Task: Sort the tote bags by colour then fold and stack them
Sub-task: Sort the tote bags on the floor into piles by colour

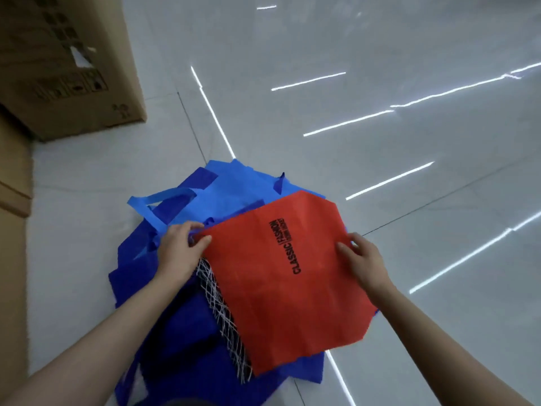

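Red bag (281,276) is held flat above a heap of blue bags (181,323) on the floor (380,142). A black piece with white lines (222,312) shows between them. No folded stack is visible, so sorting appears barely begun, and folding and stacking remain. Left hand (178,250) pinches the red bag's left corner, thumb on top. Right hand (363,259) grasps the right edge, thumb on the upper face. The bag spans both hands, printed side up, overlapping the heap.
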### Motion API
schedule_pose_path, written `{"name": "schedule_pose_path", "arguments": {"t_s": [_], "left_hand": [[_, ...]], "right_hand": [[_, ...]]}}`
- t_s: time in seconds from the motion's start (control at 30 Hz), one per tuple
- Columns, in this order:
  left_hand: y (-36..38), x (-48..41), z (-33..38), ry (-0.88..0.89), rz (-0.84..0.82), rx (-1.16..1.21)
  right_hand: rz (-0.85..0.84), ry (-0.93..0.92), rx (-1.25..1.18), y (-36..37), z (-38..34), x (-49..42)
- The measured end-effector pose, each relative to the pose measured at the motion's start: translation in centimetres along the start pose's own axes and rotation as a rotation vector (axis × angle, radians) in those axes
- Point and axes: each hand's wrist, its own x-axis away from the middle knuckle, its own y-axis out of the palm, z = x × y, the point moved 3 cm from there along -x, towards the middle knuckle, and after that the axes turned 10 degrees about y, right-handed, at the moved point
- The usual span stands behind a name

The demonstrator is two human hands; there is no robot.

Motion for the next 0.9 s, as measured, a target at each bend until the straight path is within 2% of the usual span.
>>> {"name": "schedule_pose_path", "arguments": {"t_s": [0.07,0.23,0.4,0.47,0.53,0.63,0.7,0.8,0.9], "left_hand": [[0.5,-0.9,4.3,0.070,-0.026,-0.008],[6.9,-0.4,13.0,0.241,-0.260,0.062],[18.7,0.2,14.9,0.346,-0.420,-0.020],[23.0,0.3,14.5,0.353,-0.428,-0.077],[26.7,0.9,14.1,0.404,-0.448,-0.161],[31.3,1.8,14.3,0.524,-0.498,-0.228],[34.6,2.0,14.6,0.609,-0.517,-0.252],[39.2,2.3,15.5,0.717,-0.526,-0.345],[41.6,3.2,16.4,0.696,-0.592,-0.444]], "right_hand": [[0.143,0.018,-0.145,-3.9,0.2,1.7],[0.564,0.186,-0.468,-13.6,4.8,2.9],[0.874,0.311,-0.657,-19.6,13.6,-1.8],[0.905,0.357,-0.576,-21.0,18.5,-3.4],[0.827,0.420,-0.418,-21.7,24.2,-3.7],[0.577,0.464,0.189,-21.3,32.3,-3.8],[0.512,0.516,0.476,-20.2,35.6,-3.7],[0.602,0.469,0.586,-19.5,36.2,-3.7],[0.583,0.488,0.587,-19.7,36.5,-3.5]]}}
